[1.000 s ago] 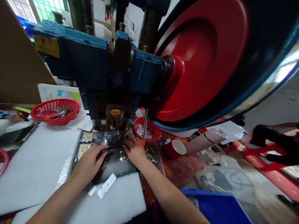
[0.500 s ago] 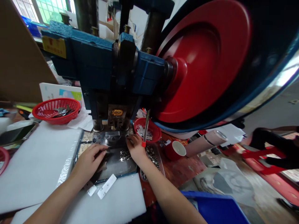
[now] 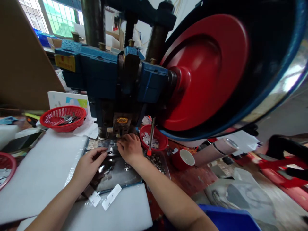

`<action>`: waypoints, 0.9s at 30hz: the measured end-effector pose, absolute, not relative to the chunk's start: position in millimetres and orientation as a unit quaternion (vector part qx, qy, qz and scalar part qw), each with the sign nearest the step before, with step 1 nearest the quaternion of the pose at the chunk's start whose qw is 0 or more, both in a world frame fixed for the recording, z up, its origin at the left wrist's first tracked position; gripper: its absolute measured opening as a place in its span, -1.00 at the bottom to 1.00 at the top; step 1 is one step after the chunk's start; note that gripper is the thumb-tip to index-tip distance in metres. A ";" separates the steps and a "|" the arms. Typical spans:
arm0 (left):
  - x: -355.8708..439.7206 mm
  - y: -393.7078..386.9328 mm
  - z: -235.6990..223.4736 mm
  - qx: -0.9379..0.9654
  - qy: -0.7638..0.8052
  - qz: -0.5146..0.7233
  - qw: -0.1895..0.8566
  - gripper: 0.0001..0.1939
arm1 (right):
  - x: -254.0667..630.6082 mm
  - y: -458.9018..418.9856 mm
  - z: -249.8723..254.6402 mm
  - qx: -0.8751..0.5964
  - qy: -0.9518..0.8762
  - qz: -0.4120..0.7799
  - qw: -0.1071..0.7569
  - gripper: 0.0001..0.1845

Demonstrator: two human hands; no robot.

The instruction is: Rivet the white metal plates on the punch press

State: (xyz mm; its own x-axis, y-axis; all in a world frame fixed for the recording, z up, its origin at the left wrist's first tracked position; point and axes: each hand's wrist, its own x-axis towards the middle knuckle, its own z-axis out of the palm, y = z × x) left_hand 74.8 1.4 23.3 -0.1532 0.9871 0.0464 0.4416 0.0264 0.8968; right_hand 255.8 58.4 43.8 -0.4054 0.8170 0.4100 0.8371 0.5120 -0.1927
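My right hand (image 3: 130, 148) reaches onto the die plate (image 3: 111, 145) under the ram of a blue punch press (image 3: 113, 77), fingers curled together at the die; what they pinch is hidden. My left hand (image 3: 89, 165) rests on the dark metal tray (image 3: 117, 175) just left of it, fingertips pressed near a small metal piece at the plate's edge. Small shiny metal parts (image 3: 156, 162) lie heaped on the tray to the right of my right wrist.
A big red flywheel (image 3: 207, 70) looms at right. Red baskets with parts sit at left (image 3: 63, 118) and behind the die (image 3: 154, 138), a red-handled tool (image 3: 150, 136) standing in the latter. White foam sheets (image 3: 36, 170) lie in front. A red cup (image 3: 184, 158) stands right.
My right hand has moved left from the pile of parts to the die under the ram. The left hand has edged forward a little. The view has tilted slightly.
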 end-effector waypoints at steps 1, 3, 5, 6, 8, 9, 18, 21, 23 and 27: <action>74.4 3.6 26.4 0.555 0.639 0.416 0.332 -0.58 | 257.8 55.3 44.9 -0.486 -0.843 -0.029 0.228 -0.77; 74.0 8.9 33.0 0.557 0.637 0.419 0.328 -0.60 | 260.8 50.4 46.9 -0.473 -0.851 -0.039 0.224 -0.72; 74.6 15.3 39.2 0.567 0.635 0.419 0.314 -0.63 | 262.1 47.7 47.6 -0.466 -0.854 -0.044 0.229 -0.71; 75.4 18.9 41.8 0.572 0.635 0.419 0.307 -0.64 | 262.2 46.9 47.5 -0.465 -0.853 -0.044 0.233 -0.70; 78.0 26.5 45.9 0.578 0.637 0.414 0.298 -0.65 | 262.0 45.9 46.9 -0.468 -0.850 -0.040 0.238 -0.70; 79.7 30.3 47.3 0.580 0.640 0.409 0.294 -0.64 | 261.9 45.5 46.3 -0.470 -0.849 -0.037 0.239 -0.71; 98.5 49.9 43.7 0.598 0.643 0.394 0.271 -0.62 | 271.4 42.9 33.3 -0.456 -0.831 0.036 0.316 -0.70; 101.1 53.9 40.5 0.610 0.643 0.388 0.252 -0.66 | 274.3 44.0 31.0 -0.463 -0.824 0.048 0.322 -0.70; 101.3 56.8 38.5 0.621 0.644 0.382 0.234 -0.69 | 274.8 45.2 31.0 -0.463 -0.827 0.051 0.314 -0.71; 99.5 61.4 34.8 0.640 0.641 0.372 0.200 -0.70 | 274.5 48.4 33.2 -0.463 -0.830 0.067 0.303 -0.70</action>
State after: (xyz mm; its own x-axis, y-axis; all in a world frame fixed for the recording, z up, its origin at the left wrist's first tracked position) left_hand 99.5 61.4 34.8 -0.0995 0.9704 0.2198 0.6724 -0.0973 0.7338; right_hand 274.5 48.4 33.2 -0.3877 0.8098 0.4404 0.7289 0.5618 -0.3914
